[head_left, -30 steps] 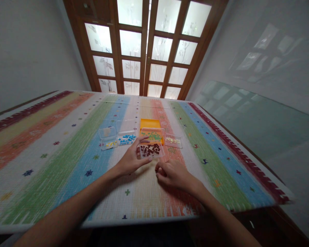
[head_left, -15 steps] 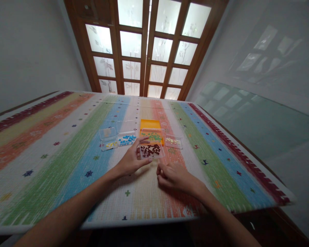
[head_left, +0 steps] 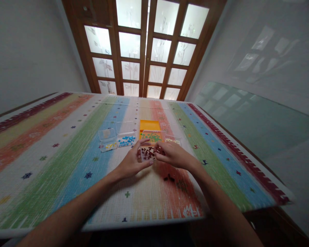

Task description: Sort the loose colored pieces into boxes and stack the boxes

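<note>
My left hand [head_left: 132, 164] holds the left side of a clear box of dark brown pieces [head_left: 147, 153], thumb and fingers around its edge. My right hand [head_left: 173, 155] is over the right part of this box, its fingertips pinched together at the pieces; anything between them is too small to make out. A few dark brown pieces [head_left: 171, 177] lie on the striped cloth below my right hand. Behind the box stands an orange box [head_left: 150, 125] with green pieces [head_left: 151, 137] in front of its raised lid.
Left of the orange box are a clear box of blue pieces [head_left: 127, 140] and a clear box of yellow pieces [head_left: 110, 146]. A box of pale pieces [head_left: 173, 140] is to the right, partly hidden. The striped cloth [head_left: 74, 178] covers the table.
My right hand has moved up and forward from the cloth to the box of brown pieces. The brown pieces on the cloth now show. My left hand still holds the box.
</note>
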{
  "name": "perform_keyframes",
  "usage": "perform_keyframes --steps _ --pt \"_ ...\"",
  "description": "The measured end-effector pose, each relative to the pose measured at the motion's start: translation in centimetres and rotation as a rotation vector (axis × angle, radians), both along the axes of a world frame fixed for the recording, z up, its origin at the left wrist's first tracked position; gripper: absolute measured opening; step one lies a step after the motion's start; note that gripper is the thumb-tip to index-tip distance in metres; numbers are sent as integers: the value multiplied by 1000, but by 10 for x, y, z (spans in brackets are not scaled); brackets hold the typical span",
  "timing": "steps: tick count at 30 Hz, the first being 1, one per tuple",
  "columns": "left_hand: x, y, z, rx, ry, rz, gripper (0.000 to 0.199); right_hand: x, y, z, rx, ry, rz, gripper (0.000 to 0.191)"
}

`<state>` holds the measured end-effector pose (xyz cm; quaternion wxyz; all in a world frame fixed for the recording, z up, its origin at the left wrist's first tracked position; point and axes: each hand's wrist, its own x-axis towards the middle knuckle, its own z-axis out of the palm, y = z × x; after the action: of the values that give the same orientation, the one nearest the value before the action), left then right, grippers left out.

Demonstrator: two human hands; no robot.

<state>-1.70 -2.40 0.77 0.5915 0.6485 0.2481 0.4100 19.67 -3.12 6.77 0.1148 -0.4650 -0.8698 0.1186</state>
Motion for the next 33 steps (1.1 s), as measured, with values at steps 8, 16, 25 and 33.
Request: perform_keyframes --steps 8,16,25,33 --pt "3 -4 2 17 -4 17 71 -8 6 0 43 -107 -30 9" --pt "4 -7 6 34 10 26 69 -13 3 4 64 -196 -63 12" --pt "4 -4 4 -19 -20 5 70 -10 1 6 74 -168 -51 13" --pt "3 -5 4 -15 -15 22 71 -2 -3 5 104 -56 -2 17"
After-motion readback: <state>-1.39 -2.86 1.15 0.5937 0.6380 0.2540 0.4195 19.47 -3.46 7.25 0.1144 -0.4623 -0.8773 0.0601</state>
